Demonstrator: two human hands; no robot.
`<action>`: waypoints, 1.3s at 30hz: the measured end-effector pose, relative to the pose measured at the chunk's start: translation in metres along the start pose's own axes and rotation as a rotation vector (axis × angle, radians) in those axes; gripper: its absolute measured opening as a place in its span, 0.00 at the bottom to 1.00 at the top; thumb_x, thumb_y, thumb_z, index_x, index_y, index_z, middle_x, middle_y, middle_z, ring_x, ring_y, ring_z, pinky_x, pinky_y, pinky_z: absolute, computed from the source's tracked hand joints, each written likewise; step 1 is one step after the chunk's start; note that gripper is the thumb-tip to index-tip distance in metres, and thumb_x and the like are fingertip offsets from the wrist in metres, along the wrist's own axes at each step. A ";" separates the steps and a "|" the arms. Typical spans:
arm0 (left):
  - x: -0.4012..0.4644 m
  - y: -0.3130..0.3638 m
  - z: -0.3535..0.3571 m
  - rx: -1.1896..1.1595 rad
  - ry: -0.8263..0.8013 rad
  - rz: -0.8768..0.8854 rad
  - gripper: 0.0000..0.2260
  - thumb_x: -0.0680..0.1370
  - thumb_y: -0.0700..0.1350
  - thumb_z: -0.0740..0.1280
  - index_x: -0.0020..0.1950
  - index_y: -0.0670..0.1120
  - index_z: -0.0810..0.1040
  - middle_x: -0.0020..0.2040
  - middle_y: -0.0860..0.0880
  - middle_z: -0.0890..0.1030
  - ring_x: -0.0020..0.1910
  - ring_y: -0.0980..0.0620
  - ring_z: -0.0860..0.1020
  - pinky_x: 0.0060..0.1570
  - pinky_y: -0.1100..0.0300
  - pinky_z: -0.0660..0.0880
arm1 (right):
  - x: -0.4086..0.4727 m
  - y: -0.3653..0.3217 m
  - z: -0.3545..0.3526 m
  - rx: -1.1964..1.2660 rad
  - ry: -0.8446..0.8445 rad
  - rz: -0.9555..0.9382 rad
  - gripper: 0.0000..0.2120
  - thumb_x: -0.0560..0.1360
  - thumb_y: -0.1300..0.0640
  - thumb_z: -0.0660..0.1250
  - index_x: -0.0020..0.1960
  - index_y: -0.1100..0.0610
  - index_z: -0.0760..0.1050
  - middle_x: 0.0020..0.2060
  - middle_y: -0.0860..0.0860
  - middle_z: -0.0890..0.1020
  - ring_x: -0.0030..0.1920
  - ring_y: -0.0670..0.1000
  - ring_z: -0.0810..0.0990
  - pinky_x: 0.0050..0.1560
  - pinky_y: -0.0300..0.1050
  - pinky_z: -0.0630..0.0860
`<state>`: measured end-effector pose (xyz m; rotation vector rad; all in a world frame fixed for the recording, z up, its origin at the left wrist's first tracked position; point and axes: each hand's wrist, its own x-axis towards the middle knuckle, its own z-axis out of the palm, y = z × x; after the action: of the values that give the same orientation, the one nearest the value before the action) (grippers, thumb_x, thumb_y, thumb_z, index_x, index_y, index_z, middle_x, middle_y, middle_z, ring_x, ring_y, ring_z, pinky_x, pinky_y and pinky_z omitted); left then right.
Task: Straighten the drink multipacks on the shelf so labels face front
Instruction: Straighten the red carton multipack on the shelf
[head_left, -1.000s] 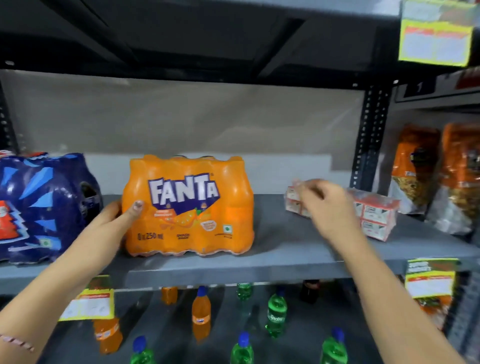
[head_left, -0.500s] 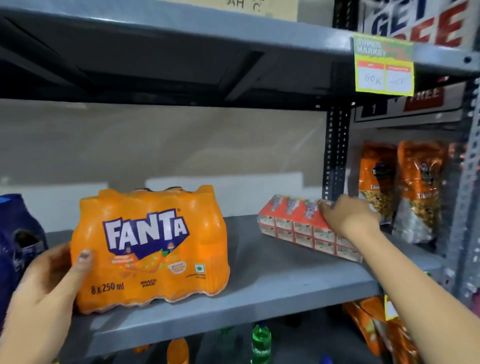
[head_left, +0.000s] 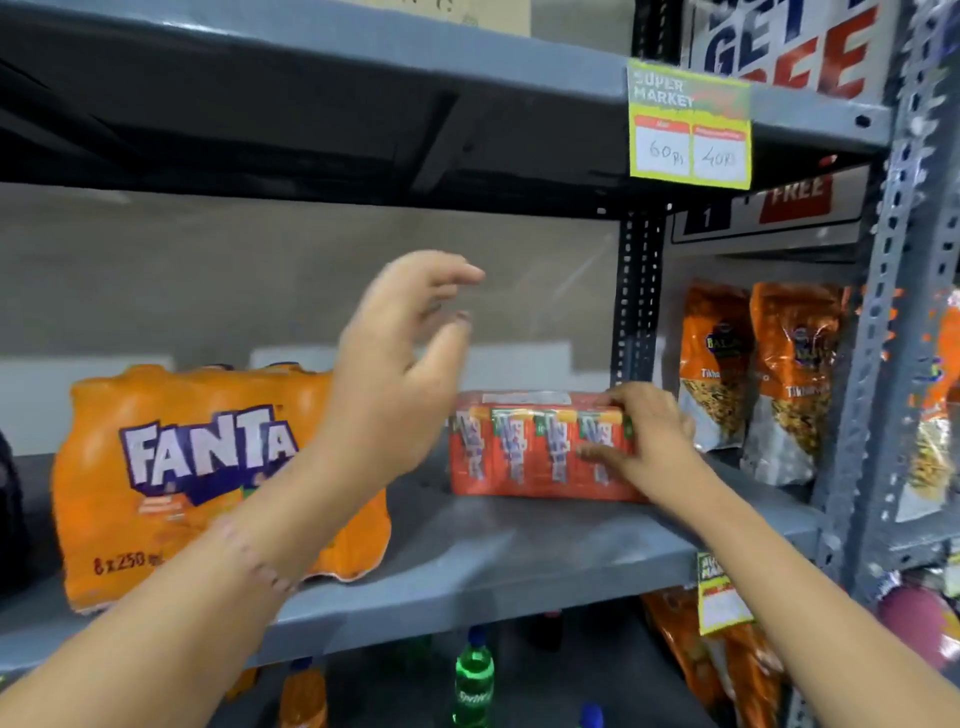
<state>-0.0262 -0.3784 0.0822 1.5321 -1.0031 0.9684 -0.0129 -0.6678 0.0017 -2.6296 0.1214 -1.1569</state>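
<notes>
Right grip (head_left: 641, 441) on shrink-wrapped carton pack (head_left: 524, 452)

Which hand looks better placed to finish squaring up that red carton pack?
The right hand, probably. It already grips the right end of the red carton pack, fingers on its front and top. The left hand hangs open in the air, touching nothing, in front of the Fanta pack.

Orange Fanta pack (head_left: 171, 483) upright on grey shelf (head_left: 519, 566), label front. Red carton pack (head_left: 530, 447) upright to its right, well apart, carton faces front.
</notes>
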 end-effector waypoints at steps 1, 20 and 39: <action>0.013 0.000 0.021 0.038 -0.104 -0.109 0.13 0.80 0.38 0.63 0.63 0.47 0.78 0.62 0.50 0.77 0.64 0.51 0.77 0.62 0.58 0.73 | 0.005 0.007 -0.004 0.067 -0.032 -0.014 0.25 0.66 0.46 0.78 0.59 0.53 0.76 0.55 0.50 0.77 0.61 0.57 0.73 0.60 0.54 0.66; 0.000 -0.092 0.104 0.322 -0.171 -0.983 0.18 0.80 0.54 0.62 0.46 0.41 0.81 0.54 0.38 0.86 0.54 0.37 0.83 0.56 0.48 0.80 | 0.028 0.014 0.035 0.437 -0.691 0.049 0.44 0.66 0.55 0.81 0.77 0.52 0.65 0.73 0.51 0.72 0.72 0.52 0.71 0.73 0.45 0.64; 0.009 -0.131 0.130 -0.016 0.163 -1.043 0.21 0.78 0.61 0.64 0.55 0.44 0.79 0.57 0.42 0.84 0.60 0.39 0.81 0.64 0.46 0.75 | 0.040 0.044 0.023 0.733 -0.576 0.245 0.42 0.58 0.61 0.82 0.65 0.52 0.64 0.55 0.52 0.82 0.56 0.52 0.83 0.57 0.55 0.81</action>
<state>0.1112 -0.4897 0.0295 1.6218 -0.0146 0.3143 0.0330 -0.7125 0.0033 -2.0881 -0.0816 -0.2460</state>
